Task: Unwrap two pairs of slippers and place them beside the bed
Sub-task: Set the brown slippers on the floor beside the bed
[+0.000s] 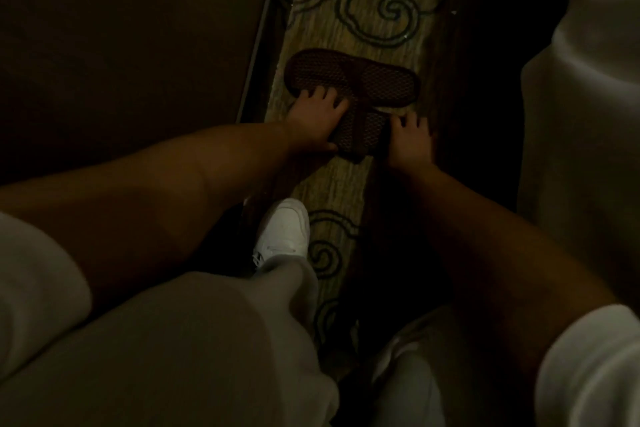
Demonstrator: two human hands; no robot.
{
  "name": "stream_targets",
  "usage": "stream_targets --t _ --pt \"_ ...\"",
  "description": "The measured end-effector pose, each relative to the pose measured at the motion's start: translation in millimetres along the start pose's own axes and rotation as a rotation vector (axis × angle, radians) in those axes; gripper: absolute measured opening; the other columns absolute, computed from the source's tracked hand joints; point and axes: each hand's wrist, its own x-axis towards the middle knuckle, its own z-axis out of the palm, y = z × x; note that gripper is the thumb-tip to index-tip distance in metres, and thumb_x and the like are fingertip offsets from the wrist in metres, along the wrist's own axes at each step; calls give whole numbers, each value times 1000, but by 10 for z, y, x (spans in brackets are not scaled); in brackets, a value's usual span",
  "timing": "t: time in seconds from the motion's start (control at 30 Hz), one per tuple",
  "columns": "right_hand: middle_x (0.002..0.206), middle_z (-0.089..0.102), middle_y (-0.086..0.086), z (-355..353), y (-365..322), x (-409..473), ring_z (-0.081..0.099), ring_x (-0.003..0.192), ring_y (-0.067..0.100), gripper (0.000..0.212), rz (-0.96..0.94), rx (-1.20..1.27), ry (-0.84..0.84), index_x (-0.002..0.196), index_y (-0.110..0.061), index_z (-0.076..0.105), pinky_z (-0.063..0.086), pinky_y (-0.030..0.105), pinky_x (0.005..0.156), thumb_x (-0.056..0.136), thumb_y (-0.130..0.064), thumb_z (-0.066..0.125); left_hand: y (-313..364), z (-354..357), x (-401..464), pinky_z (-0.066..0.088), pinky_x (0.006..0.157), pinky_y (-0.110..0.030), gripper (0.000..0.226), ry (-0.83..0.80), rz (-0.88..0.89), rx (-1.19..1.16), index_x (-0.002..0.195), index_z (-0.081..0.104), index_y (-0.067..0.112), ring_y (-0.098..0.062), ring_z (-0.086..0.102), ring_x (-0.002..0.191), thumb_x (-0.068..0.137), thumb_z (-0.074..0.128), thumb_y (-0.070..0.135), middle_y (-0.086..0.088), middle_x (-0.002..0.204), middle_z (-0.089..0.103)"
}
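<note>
Two dark brown mesh slippers lie on the patterned carpet point(349, 3) in a dim room. The far slipper point(377, 81) lies crosswise. The near slipper point(363, 133) rests partly under it. My left hand point(311, 121) grips the near slipper's left side, fingers spread over both slippers. On the near slipper's right edge, my right hand point(408, 139) rests with curled fingers. No wrapping shows on either slipper.
White bedding point(581, 114) hangs down along the right. A dark furniture panel point(121, 28) with a metal-edged base stands on the left. My white shoe point(284, 232) and grey trouser legs fill the lower part of the view.
</note>
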Motion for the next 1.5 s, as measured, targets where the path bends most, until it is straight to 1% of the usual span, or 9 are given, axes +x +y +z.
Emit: stream_targets --t 0.23,0.4,0.53,0.77,0.87,1.1,1.23,1.33,1.5 --pt "151 36 27 92 -100 1 45 131 45 66 97 119 0 152 -4 31 39 48 107 96 -21 61 -123 125 -131 46 87 -45 85 72 103 11 135 48 3 -39 53 112 80 63 66 -24 131 52" --pt "153 37 24 175 -92 69 48 133 44 66 313 307 22 156 -3 22 41 53 109 100 -16 54 -51 115 -122 41 94 -48 84 38 60 40 134 48 4 -40 48 121 79 62 67 -25 137 47" --pt "143 44 26 164 -75 122 52 127 44 63 243 289 119 153 -4 29 43 49 106 97 -16 55 -115 86 -122 40 95 -47 83 40 57 55 132 51 5 -41 47 121 79 61 68 -26 136 48" --pt "141 47 27 190 -94 66 48 128 41 61 193 239 54 145 -2 39 37 42 106 92 -19 65 -179 91 -139 39 98 -49 83 45 80 96 132 51 5 -41 45 124 79 61 68 -26 139 46" --pt "145 44 26 175 -122 35 45 132 40 71 189 228 22 148 -4 34 38 40 107 91 -24 70 -184 93 -159 38 102 -52 84 30 72 108 136 48 6 -42 44 127 79 63 66 -27 142 43" --pt "160 28 22 137 -220 31 32 145 39 72 251 208 -85 158 -8 21 37 47 111 98 -23 56 -234 33 -159 42 98 -50 86 17 66 95 142 43 10 -43 42 129 81 62 68 -26 146 39" --pt "163 23 21 137 -210 63 29 147 39 79 249 166 -133 161 -8 12 35 48 112 99 -30 56 -212 34 -173 40 103 -52 84 -4 59 91 147 39 10 -43 38 134 85 63 63 -28 151 33" --pt "163 25 18 71 -247 88 29 147 37 84 280 150 -160 161 -11 16 35 47 112 96 -38 61 -234 73 -208 36 109 -52 84 0 34 73 153 34 14 -43 37 136 89 60 62 -27 155 30" --pt "162 30 16 -263 -391 -76 31 146 37 66 301 118 -30 154 -13 33 32 48 113 98 -39 55 -262 -340 -291 28 117 -56 104 -129 -23 36 160 19 24 -43 23 147 81 51 82 -21 165 14"
